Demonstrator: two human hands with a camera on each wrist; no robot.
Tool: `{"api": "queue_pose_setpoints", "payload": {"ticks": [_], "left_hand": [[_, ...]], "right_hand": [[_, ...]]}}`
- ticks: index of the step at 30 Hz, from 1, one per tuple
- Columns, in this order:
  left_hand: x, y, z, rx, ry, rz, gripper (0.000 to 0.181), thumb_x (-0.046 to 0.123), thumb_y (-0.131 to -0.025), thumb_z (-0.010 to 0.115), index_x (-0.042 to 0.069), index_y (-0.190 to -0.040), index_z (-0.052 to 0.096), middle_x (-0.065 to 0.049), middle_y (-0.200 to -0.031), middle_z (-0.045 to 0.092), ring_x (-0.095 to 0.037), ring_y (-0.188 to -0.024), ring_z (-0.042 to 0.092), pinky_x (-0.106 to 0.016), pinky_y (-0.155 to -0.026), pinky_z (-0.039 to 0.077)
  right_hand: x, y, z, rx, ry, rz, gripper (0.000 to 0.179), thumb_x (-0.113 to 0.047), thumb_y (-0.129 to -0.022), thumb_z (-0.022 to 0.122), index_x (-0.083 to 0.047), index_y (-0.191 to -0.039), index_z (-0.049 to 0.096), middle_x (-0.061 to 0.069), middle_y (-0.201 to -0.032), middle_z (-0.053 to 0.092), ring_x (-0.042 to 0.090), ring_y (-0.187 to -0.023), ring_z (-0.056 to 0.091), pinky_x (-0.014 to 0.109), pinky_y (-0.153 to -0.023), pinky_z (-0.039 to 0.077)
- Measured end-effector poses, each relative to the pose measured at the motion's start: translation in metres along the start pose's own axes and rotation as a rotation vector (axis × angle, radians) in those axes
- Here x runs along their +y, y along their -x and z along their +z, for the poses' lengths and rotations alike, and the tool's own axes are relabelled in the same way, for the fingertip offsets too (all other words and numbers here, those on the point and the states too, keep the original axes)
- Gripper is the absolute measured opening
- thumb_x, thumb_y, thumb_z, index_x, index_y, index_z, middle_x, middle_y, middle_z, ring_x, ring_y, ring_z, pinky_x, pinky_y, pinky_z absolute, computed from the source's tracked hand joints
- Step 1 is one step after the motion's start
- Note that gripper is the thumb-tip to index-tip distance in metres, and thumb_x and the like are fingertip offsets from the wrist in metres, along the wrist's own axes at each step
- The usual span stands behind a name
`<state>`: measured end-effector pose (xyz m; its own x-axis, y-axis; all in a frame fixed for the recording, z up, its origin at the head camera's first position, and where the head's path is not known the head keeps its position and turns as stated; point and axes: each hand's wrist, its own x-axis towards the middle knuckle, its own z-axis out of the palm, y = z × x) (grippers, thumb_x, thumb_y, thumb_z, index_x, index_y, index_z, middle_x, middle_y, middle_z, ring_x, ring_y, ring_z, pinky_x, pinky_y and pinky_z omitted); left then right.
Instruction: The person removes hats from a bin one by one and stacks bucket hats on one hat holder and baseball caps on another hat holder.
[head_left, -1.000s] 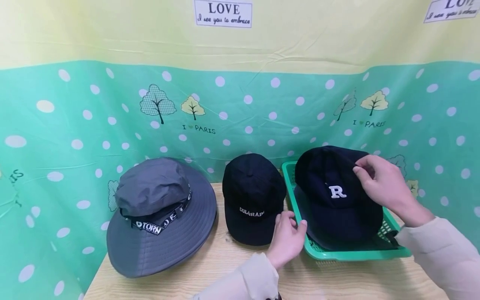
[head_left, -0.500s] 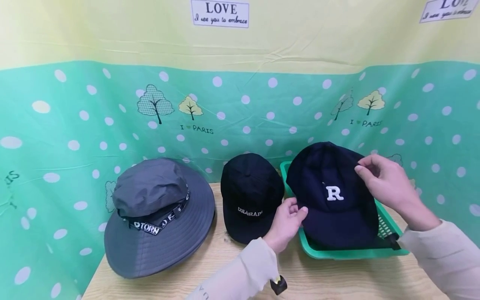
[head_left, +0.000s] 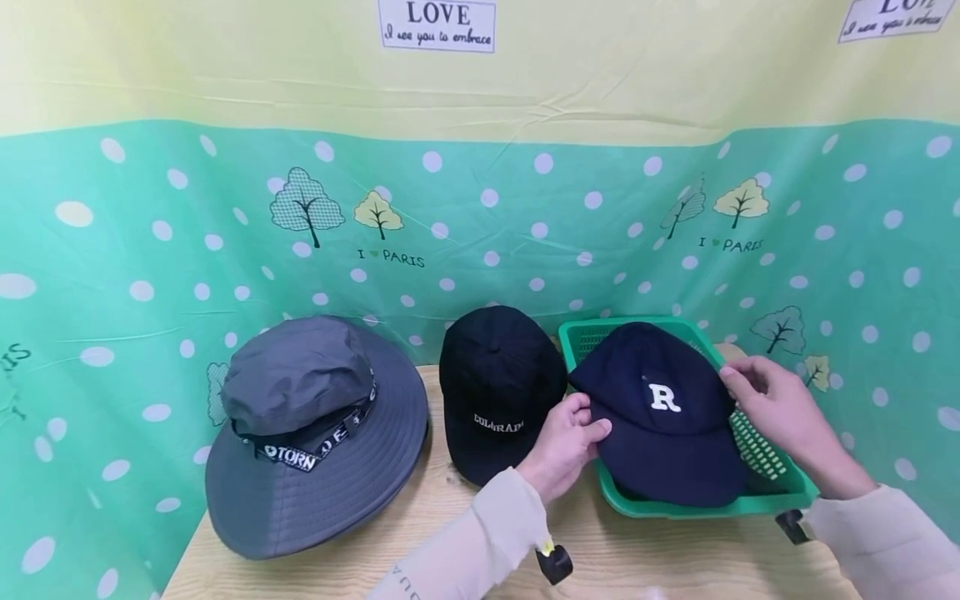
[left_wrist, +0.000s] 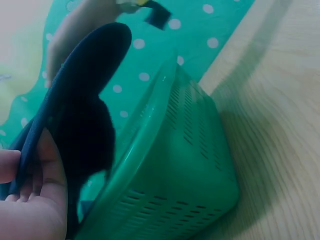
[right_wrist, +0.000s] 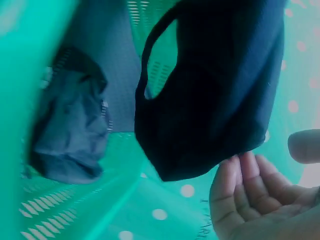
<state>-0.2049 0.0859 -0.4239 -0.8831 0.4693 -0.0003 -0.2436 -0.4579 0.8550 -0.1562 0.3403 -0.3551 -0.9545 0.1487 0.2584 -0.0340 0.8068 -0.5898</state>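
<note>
A navy baseball cap (head_left: 663,417) with a white R is above the green basket (head_left: 622,497), its brim toward me. My left hand (head_left: 562,446) pinches the brim's left edge, thumb on one face and fingers on the other, as the left wrist view shows. On the cap's other side is my right hand (head_left: 780,417). In the right wrist view its fingertips (right_wrist: 245,162) touch the crown's edge, while the thumb stands apart. Inside the basket lies a dark grey fabric hat (right_wrist: 70,135), partly hidden by the cap.
A black cap (head_left: 498,367) lettered COLORADO rests on the wooden table (head_left: 420,533), close to the left of the basket. Farther left is a grey wide-brimmed hat (head_left: 322,433). A green dotted curtain (head_left: 495,225) hangs behind.
The navy cap has come up and forward, then lower, uncovering the basket's back. My left hand has gone from beside the basket to the brim. My right hand has moved down.
</note>
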Motion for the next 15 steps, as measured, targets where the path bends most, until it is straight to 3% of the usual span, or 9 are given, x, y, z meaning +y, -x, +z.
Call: {"api": "queue_pose_setpoints", "payload": {"ticks": [5, 8, 9, 12, 15], "left_hand": [[0.004, 0.000, 0.004, -0.005, -0.001, 0.021, 0.027, -0.016, -0.084, 0.053, 0.000, -0.105, 0.050, -0.005, -0.086, 0.062, -0.014, -0.074, 0.061, -0.028, -0.066, 0.052], [0.008, 0.000, 0.006, 0.003, -0.004, 0.036, 0.027, -0.015, -0.084, 0.053, 0.000, -0.107, 0.050, -0.006, -0.088, 0.063, -0.015, -0.075, 0.062, -0.028, -0.067, 0.052], [0.010, 0.000, 0.007, 0.007, -0.007, 0.042, 0.028, -0.015, -0.085, 0.054, -0.001, -0.108, 0.050, -0.006, -0.089, 0.063, -0.015, -0.076, 0.062, -0.029, -0.068, 0.052], [0.015, 0.000, 0.010, 0.022, -0.023, 0.053, 0.028, -0.014, -0.085, 0.055, -0.001, -0.110, 0.049, -0.007, -0.091, 0.063, -0.015, -0.077, 0.062, -0.029, -0.070, 0.053], [0.020, 0.000, 0.012, 0.031, -0.039, 0.059, 0.029, -0.014, -0.085, 0.055, -0.002, -0.111, 0.049, -0.008, -0.092, 0.064, -0.015, -0.076, 0.062, -0.030, -0.071, 0.054]], "right_hand": [[0.011, 0.011, 0.007, -0.040, -0.068, 0.080, 0.064, -0.042, -0.102, 0.035, 0.012, -0.135, 0.036, 0.034, -0.123, 0.047, 0.049, -0.109, 0.046, 0.054, -0.079, 0.043], [0.013, 0.015, 0.008, -0.125, -0.143, 0.164, 0.073, -0.047, -0.102, 0.026, 0.017, -0.138, 0.027, 0.036, -0.125, 0.043, 0.045, -0.108, 0.049, 0.046, -0.077, 0.049], [0.013, 0.016, 0.008, -0.151, -0.181, 0.190, 0.074, -0.047, -0.102, 0.024, 0.017, -0.138, 0.026, 0.036, -0.124, 0.044, 0.038, -0.105, 0.053, 0.042, -0.075, 0.051], [0.013, 0.018, 0.010, -0.199, -0.347, 0.248, 0.062, -0.043, -0.103, 0.022, 0.011, -0.132, 0.034, 0.022, -0.110, 0.053, 0.018, -0.091, 0.058, 0.032, -0.068, 0.052], [0.012, 0.018, 0.011, -0.194, -0.642, 0.263, 0.033, -0.031, -0.105, 0.031, -0.004, -0.117, 0.047, 0.001, -0.101, 0.055, 0.006, -0.081, 0.055, 0.029, -0.067, 0.050]]}}
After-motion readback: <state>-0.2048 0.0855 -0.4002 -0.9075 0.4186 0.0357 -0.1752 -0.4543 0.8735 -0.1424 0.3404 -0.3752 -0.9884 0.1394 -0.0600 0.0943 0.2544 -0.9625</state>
